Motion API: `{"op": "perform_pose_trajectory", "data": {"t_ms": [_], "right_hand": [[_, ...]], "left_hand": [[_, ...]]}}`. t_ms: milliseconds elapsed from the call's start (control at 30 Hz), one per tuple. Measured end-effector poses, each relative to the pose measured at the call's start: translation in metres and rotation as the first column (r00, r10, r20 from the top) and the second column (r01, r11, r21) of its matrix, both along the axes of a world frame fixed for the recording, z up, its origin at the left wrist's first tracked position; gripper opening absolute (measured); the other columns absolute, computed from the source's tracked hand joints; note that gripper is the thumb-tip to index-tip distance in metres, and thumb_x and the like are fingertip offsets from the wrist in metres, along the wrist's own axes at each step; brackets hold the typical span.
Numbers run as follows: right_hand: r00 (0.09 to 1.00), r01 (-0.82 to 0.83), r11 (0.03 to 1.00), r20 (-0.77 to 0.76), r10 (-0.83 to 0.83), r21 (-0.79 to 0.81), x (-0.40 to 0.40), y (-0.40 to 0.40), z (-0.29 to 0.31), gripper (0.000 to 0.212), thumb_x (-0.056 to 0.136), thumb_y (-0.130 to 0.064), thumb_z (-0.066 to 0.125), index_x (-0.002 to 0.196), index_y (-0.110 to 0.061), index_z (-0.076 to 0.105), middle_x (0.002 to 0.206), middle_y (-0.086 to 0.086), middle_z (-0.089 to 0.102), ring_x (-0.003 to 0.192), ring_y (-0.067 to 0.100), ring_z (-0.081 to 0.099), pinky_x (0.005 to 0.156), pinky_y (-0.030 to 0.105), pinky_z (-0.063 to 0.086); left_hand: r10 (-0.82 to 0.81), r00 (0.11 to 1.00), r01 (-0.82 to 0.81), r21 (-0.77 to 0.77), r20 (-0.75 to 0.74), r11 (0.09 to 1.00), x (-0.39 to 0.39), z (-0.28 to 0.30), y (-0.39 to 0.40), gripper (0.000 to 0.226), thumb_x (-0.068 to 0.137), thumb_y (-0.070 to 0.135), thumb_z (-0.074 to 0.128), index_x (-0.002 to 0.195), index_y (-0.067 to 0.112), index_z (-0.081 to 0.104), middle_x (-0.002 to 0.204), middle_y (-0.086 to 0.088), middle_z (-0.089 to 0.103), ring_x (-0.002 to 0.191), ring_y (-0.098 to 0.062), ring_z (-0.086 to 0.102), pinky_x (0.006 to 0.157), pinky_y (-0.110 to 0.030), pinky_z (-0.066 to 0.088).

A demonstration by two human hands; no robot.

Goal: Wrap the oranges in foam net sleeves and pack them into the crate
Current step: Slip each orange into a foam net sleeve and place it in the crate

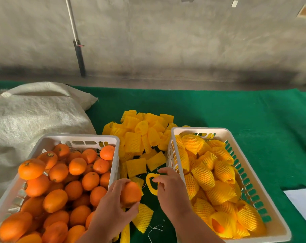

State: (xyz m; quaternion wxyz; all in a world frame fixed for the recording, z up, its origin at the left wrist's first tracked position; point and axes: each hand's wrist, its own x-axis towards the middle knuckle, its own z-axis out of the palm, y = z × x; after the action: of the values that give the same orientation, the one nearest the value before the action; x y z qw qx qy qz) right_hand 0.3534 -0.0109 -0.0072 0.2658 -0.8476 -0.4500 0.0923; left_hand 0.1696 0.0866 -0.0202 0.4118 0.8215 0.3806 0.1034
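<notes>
Your left hand [112, 202] is wrapped around one bare orange [130, 193], fingers over its top and thumb beneath, holding it just above the green cloth [236, 111] in the gap between the two baskets. Just to the right of that grip, your right hand [169, 186] pinches a yellow foam sleeve [151, 183] by its rim, its mouth pulled open toward the orange; the two are near but not touching. Beyond both hands lies the loose pile of sleeves [141, 135]. Left of the orange grip sits the white basket of bare oranges [82, 137]; right of the sleeve grip, the crate [254, 172] holding wrapped oranges [204, 177]. A woven sack [34, 111] lies beyond the left basket.
</notes>
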Motion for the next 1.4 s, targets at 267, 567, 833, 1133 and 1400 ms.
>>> {"op": "perform_pose_trajectory", "data": {"t_ms": [267,567,833,1133,1400], "right_hand": [[0.984,-0.178,0.982,0.013,0.177,0.058,0.005,0.000,0.028,0.035,0.103,-0.025,0.062,0.137,-0.031,0.065,0.138,-0.015,0.060,0.128,0.001,0.048,0.101,0.006,0.033],[0.931,-0.356,0.934,-0.078,0.357,0.024,0.007,-0.023,0.035,0.063,0.086,-0.046,0.080,0.140,-0.036,0.050,0.152,-0.018,0.030,0.127,0.011,0.053,0.096,0.020,0.049],[0.975,-0.207,0.978,-0.083,0.207,0.016,0.000,-0.035,0.039,0.061,0.094,-0.031,0.071,0.146,-0.040,0.042,0.149,-0.018,0.019,0.110,0.004,0.050,0.073,0.009,0.046],[0.989,-0.105,0.994,-0.110,0.103,-0.012,-0.027,-0.043,0.037,0.067,0.093,-0.016,0.063,0.153,-0.033,0.037,0.152,-0.019,0.015,0.111,0.002,0.046,0.074,0.013,0.054],[0.986,-0.113,0.992,-0.114,0.119,0.064,-0.045,-0.043,0.038,0.063,0.097,-0.028,0.069,0.148,-0.040,0.034,0.152,-0.023,0.012,0.117,0.000,0.031,0.080,0.001,0.034]], "left_hand": [[0.148,0.942,0.101,-0.673,0.303,0.733,0.019,0.057,-0.009,0.058,0.062,0.056,0.079,0.118,0.054,0.065,0.126,0.011,0.058,0.095,-0.028,0.076,0.080,-0.048,0.064],[0.160,0.987,-0.096,-0.907,-0.033,0.409,0.040,0.058,0.000,0.049,0.057,0.014,0.082,0.099,0.039,0.075,0.125,-0.002,0.043,0.098,-0.053,0.071,0.070,-0.051,0.064],[0.328,0.944,-0.124,-0.893,0.028,0.433,0.028,0.060,-0.010,0.042,0.094,0.007,0.066,0.130,0.029,0.059,0.121,-0.014,0.050,0.086,-0.046,0.073,0.063,-0.050,0.063],[0.701,0.642,0.168,-0.949,0.311,0.267,0.015,0.082,-0.032,0.061,0.081,0.040,0.075,0.137,0.025,0.057,0.122,-0.021,0.072,0.102,-0.042,0.073,0.056,-0.036,0.061],[0.520,0.792,-0.198,-0.670,0.320,0.715,0.020,0.073,-0.049,0.062,0.067,0.052,0.091,0.122,0.041,0.066,0.114,0.008,0.071,0.096,-0.012,0.075,0.068,-0.034,0.064]]}}
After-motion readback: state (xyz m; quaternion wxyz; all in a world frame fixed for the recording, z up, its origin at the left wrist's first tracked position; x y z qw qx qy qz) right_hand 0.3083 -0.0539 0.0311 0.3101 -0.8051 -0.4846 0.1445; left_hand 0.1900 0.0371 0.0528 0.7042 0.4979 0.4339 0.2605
